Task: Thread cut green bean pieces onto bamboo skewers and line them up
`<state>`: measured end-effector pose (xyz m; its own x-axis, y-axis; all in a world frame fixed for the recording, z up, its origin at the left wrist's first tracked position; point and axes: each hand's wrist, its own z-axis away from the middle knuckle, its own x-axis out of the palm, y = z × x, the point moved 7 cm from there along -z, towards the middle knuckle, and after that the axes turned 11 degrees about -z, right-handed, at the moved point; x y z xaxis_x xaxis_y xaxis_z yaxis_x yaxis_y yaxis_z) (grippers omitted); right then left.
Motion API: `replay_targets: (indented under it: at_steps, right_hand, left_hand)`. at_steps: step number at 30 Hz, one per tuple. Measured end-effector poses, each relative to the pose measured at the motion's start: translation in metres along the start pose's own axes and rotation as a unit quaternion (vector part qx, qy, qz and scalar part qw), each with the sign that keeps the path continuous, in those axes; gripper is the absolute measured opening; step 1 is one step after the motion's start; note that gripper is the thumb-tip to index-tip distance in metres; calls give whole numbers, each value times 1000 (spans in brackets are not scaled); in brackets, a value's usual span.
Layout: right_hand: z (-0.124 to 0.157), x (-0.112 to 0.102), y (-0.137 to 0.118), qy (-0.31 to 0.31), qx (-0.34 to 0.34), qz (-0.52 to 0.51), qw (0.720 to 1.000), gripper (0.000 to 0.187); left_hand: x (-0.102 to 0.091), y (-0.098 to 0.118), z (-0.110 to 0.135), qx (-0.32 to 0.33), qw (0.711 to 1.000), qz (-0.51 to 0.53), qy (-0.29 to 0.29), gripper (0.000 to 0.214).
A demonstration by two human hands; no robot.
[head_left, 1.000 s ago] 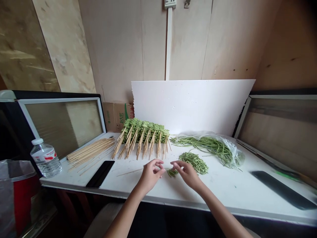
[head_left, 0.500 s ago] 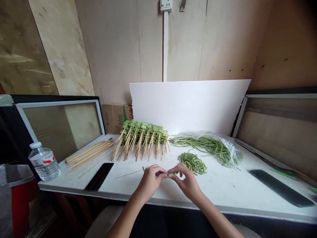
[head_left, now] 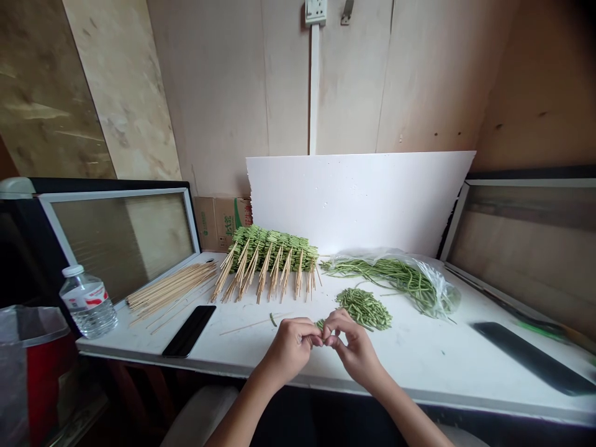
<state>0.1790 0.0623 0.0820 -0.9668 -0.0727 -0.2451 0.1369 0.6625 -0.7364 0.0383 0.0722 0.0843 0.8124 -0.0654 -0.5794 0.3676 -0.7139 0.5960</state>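
My left hand [head_left: 293, 344] and my right hand [head_left: 351, 344] meet above the front of the table, fingertips pinched together. Between them shows a short piece of green bean [head_left: 320, 324], mostly covered by the fingers. To the left of my left hand, a thin bamboo skewer [head_left: 246, 325] lies on the table, with a single cut bean piece [head_left: 272, 320] beside it. Just beyond my right hand sits a heap of cut green bean pieces [head_left: 365, 308]. Further back are several rows of bean pieces on skewers [head_left: 274, 245], stacked with their bare sticks pointing towards me.
Loose bamboo skewers [head_left: 172, 285] lie at the left, near a black phone [head_left: 190, 331] and a water bottle [head_left: 88, 301]. Long beans [head_left: 395, 273] spill from a plastic bag [head_left: 444, 292] at the back right. A dark flat object [head_left: 531, 357] lies at the right on the white table [head_left: 419, 366].
Both hands have shifted slightly down and right and stay close together, the fingers now more tightly bunched around the bean piece. The view has moved a little.
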Motion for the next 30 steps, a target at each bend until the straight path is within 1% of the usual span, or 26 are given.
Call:
replay_targets:
  at_steps: [2, 4, 6, 7, 8, 10, 12, 13, 15, 17, 19, 21, 24, 26, 27, 28, 30]
  right_hand:
    - [1, 2, 0, -14, 17, -17, 1000, 16]
    - [2, 8, -2, -50, 37, -24, 998, 19]
    - [1, 12, -5, -83, 44, -29, 995, 22]
    - [-1, 11, -5, -85, 42, -27, 995, 23]
    - [-4, 8, -4, -72, 38, -16, 997, 23]
    - [-12, -6, 7, -9, 38, 33, 999, 25]
    - [-20, -20, 26, 48, 60, 119, 990, 31]
    - [-22, -24, 37, 58, 72, 161, 983, 33]
    - [-25, -27, 58, 63, 94, 231, 966, 38]
    - [-24, -25, 75, 56, 110, 276, 953, 39]
    - [-21, -21, 86, 41, 121, 300, 945, 38]
    - [-19, -19, 92, 30, 130, 312, 941, 41]
    - [-20, -25, 87, 48, 128, 306, 942, 51]
    - [-21, -30, 75, 67, 118, 269, 954, 56]
    - [-21, -31, 68, 67, 114, 240, 962, 56]
    - [-21, -30, 61, 60, 112, 204, 971, 55]
    - [-19, -21, 47, 23, 109, 127, 986, 48]
  left_hand:
    - [2, -7, 0, -17, 999, 32, -10, 32]
    - [-2, -20, -2, -44, 997, 60, -1, 27]
    - [-15, -37, -4, -86, 992, 89, 40, 21]
    - [-21, -45, -4, -106, 987, 103, 55, 19]
    - [-26, -50, -5, -117, 985, 109, 57, 21]
    - [-31, -55, -7, -128, 985, 109, 47, 27]
    - [-35, -55, -7, -131, 986, 89, 54, 33]
    - [-36, -55, -6, -131, 987, 72, 63, 36]
    - [-36, -54, -5, -127, 988, 33, 80, 38]
    - [-34, -54, -3, -126, 989, 6, 81, 38]
    - [-31, -57, -2, -133, 988, 4, 73, 38]
    - [-29, -60, -2, -138, 988, 14, 63, 37]
    - [-27, -62, -1, -134, 989, 29, 61, 33]
    - [-25, -62, -1, -130, 989, 44, 61, 29]
    - [-23, -61, -2, -130, 988, 54, 59, 29]
    - [-21, -60, -2, -129, 988, 64, 56, 29]
    - [-18, -53, -3, -123, 988, 73, 54, 32]
